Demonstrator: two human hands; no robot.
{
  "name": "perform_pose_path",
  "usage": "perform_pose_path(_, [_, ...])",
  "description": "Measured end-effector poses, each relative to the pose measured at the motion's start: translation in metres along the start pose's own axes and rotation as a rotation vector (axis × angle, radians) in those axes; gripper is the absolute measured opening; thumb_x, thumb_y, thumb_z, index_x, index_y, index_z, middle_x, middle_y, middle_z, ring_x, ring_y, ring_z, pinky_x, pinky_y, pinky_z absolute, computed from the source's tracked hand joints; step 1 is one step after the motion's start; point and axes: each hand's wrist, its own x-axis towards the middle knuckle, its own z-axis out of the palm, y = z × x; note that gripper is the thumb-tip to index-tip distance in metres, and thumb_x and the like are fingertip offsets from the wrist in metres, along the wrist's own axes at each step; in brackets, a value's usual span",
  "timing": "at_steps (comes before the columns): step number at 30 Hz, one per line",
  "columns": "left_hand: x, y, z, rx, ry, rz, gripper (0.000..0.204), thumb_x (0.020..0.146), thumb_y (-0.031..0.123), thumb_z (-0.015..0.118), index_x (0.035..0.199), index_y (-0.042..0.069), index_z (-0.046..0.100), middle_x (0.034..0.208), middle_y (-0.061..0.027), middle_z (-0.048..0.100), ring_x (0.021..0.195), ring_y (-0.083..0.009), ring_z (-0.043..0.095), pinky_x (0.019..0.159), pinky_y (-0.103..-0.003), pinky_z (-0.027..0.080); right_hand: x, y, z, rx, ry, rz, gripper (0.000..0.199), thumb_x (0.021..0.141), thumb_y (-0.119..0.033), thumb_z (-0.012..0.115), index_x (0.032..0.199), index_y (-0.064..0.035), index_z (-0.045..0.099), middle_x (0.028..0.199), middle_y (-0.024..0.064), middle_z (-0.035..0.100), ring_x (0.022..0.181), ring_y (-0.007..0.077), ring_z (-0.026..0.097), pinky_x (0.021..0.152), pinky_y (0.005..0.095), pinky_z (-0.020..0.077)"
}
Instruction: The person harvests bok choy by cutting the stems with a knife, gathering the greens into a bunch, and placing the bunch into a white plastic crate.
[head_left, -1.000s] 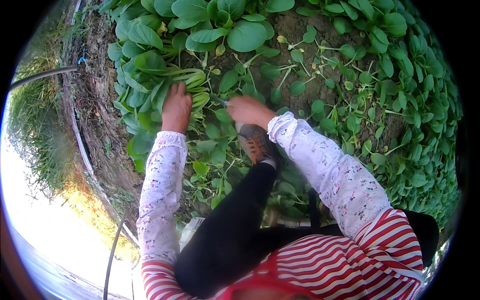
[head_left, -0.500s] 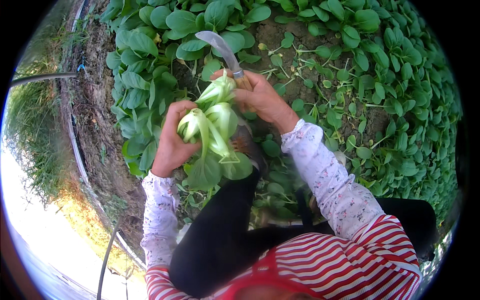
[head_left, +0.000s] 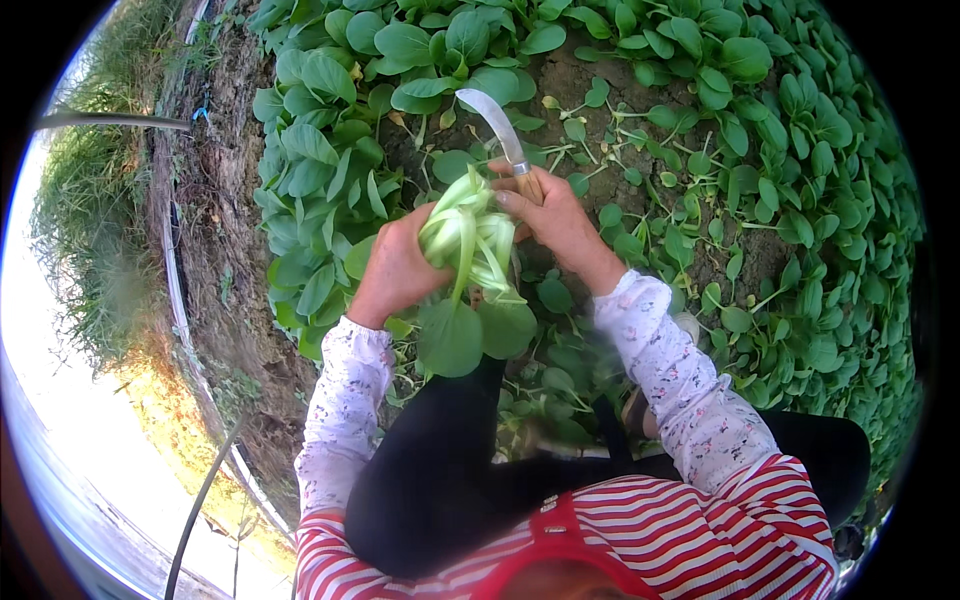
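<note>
A bunch of bok choy (head_left: 468,240) with pale stems and round green leaves is held in front of my knees. My left hand (head_left: 402,262) wraps round its left side, with two broad leaves hanging down below. My right hand (head_left: 553,215) grips the wooden handle of a sickle knife (head_left: 496,125). The curved blade points up and to the left, away from the bunch. The thumb and fingers of that hand also touch the right edge of the stems. Some fingers of both hands are hidden behind the bunch.
Standing bok choy plants (head_left: 320,150) grow thickly at the left, far side and right. Cut leaves lie scattered on bare soil (head_left: 600,75) ahead. At the left run a pale hose (head_left: 178,290), dry ground and grass (head_left: 95,220). A black pipe (head_left: 120,120) juts in there.
Both hands have shifted a little right in view, and the stems are now gathered closer together. The left hand has turned further over the bunch; the knife stays in the right hand.
</note>
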Motion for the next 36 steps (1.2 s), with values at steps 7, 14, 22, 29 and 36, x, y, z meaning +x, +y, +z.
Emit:
perform_pose_path(7, [0.054,-0.066,-0.033,1.104,-0.113,0.164,0.02,0.067,0.005,0.066,0.087,0.008,0.064,0.138,-0.02,0.05,0.077,-0.0259,0.068,0.066,-0.036,0.053,0.077,0.06,0.001,-0.752,0.085,-0.041,0.039,0.09,-0.035,0.057,0.102,0.002,0.053,0.087,0.0259,0.064,0.085,0.0455,0.061,0.074,0.0501,0.046])
perform_pose_path(14, [0.087,-0.153,-0.073,1.178,-0.365,-0.224,0.023,0.073,0.007,0.064,0.094,0.01,0.072,0.157,-0.025,0.01,0.084,-0.0296,0.071,0.069,-0.038,0.057,0.172,0.067,0.05,-0.943,-0.086,-0.051,0.036,0.092,-0.028,0.049,0.111,0.0028,0.053,0.097,0.0302,0.065,0.094,0.0472,0.062,0.084,0.0537,0.0473])
perform_pose_path(22, [0.084,-0.166,-0.073,1.121,-0.198,-0.221,0.024,0.076,0.004,0.061,0.095,0.014,0.072,0.158,-0.0204,0.01,0.082,-0.0296,0.071,0.066,-0.038,0.057,0.209,0.096,0.069,-0.991,-0.118,-0.119,0.035,0.093,-0.026,0.05,0.112,0.0037,0.053,0.095,0.0269,0.066,0.089,0.0455,0.062,0.08,0.0529,0.0481])
perform_pose_path(29, [0.072,-0.19,-0.067,1.139,-0.133,-0.185,0.026,0.075,0.006,0.064,0.098,0.015,0.069,0.149,-0.0195,0.036,0.079,-0.0292,0.071,0.064,-0.038,0.057,0.212,0.093,0.07,-1.126,-0.216,-0.089,0.03,0.087,-0.012,0.048,0.111,0.0037,0.054,0.095,0.0271,0.066,0.089,0.0439,0.064,0.08,0.0511,0.0498])
perform_pose_path(36, [0.067,-0.188,-0.051,1.195,-0.106,-0.211,0.03,0.073,0.006,0.066,0.102,0.011,0.066,0.144,-0.0193,0.042,0.08,-0.0294,0.07,0.066,-0.037,0.057,0.215,0.09,0.067,-1.215,-0.172,-0.169,0.027,0.078,-0.005,0.058,0.103,0.0041,0.06,0.095,0.025,0.068,0.092,0.0391,0.067,0.08,0.0474,0.0533])
